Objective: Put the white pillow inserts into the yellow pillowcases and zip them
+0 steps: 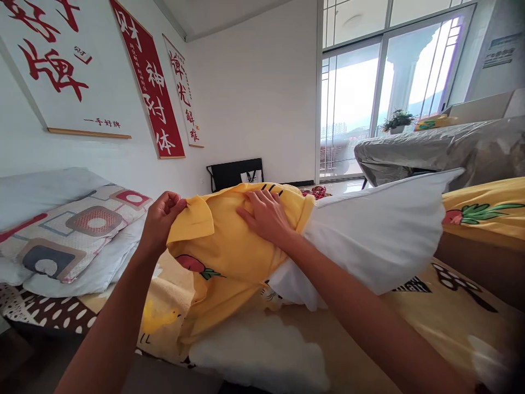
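A yellow pillowcase (233,241) with a printed red radish is partly pulled over a white pillow (377,230). The bare end of the pillow sticks out to the right from the case's hemmed opening. My left hand (166,210) is closed, pinching a corner of the pillowcase at its far left end and lifting it. My right hand (266,216) lies flat on top of the case near the opening, fingers stretched out. How far the pillow reaches inside the case is hidden by the cloth.
Below is a bed with a patterned tan sheet (356,339). A patterned pillow (98,224) lies at left. More yellow cloth (488,205) with the same print is at right. Behind stand a plastic-covered table (418,145), a potted plant (397,120) and a black folded item (229,175).
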### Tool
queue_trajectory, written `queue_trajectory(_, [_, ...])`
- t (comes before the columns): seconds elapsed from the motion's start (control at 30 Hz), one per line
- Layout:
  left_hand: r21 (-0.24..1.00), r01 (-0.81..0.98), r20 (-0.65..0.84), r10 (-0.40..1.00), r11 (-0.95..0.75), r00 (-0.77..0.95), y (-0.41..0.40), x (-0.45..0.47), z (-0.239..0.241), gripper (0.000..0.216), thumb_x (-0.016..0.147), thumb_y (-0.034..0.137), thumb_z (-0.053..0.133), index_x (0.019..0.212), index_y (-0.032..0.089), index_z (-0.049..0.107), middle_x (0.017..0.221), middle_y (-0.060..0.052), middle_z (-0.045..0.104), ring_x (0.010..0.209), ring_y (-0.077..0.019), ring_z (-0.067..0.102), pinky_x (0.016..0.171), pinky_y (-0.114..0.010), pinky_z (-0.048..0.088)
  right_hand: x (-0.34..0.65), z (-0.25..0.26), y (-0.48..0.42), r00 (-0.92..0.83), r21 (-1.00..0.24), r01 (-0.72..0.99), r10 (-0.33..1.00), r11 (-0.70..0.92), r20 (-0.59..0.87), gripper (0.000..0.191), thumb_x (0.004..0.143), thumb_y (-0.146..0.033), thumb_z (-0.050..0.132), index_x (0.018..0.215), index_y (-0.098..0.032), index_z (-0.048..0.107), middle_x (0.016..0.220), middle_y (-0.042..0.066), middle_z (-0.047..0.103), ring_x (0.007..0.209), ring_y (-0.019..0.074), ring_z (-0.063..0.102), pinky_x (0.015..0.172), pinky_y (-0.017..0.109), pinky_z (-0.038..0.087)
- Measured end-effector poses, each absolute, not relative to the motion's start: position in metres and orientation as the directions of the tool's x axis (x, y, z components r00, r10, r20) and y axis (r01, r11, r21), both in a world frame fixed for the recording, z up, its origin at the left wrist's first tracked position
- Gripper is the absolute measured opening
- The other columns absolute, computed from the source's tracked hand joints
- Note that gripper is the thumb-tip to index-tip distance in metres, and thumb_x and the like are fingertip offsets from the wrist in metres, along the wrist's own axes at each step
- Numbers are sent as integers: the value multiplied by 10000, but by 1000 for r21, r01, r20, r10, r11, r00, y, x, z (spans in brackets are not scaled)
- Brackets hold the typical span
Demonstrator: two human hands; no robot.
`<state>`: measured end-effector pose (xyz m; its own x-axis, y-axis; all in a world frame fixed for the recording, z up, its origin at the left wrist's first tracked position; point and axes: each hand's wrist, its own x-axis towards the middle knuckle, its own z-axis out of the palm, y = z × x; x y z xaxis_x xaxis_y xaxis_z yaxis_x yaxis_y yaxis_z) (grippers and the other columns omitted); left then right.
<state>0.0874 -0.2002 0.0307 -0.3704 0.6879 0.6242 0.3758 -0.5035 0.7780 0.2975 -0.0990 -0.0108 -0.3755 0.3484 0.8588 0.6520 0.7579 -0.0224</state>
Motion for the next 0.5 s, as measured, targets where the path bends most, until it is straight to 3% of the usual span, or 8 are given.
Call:
queue_trajectory(0.1, [746,406,662,659,-529,-358,-200,99,36,380,647,466,744,713,199,482,676,32,518,568,-84,449,498,-193,353,294,-18,-105,-494,89,641,320,763,808,362,953,-456,446,997,-153,638,978,95,679,951,236,564,868,374,324])
queue_trajectory(0.23, [738,425,663,680,-524,-313,-197,102,37,393,687,542,692,739,215,482,632,35,526,509,-89,444,453,-200,346,296,-24,-104,-574,262,652,237,712,784,366,1010,-283,324,896,-163,651,866,85,679,837,200,585,728,333,314])
queue_trajectory(0.37, [770,384,630,701,-509,-333,-194,93,33,461,639,603,713,710,210,483,556,53,482,450,-77,412,407,-187,308,318,0,-103,-586,296,682,258,669,768,386,1019,-343,293,933,-192,638,784,49,666,689,170,568,569,312,204])
queue_trajectory(0.5, [798,342,596,730,-496,-334,-192,90,28,522,634,633,709,559,178,464,476,53,403,407,-54,346,379,-179,257,339,25,-106,-559,292,724,282,625,780,426,1011,-429,285,903,-193,622,770,50,647,672,169,540,577,305,190])
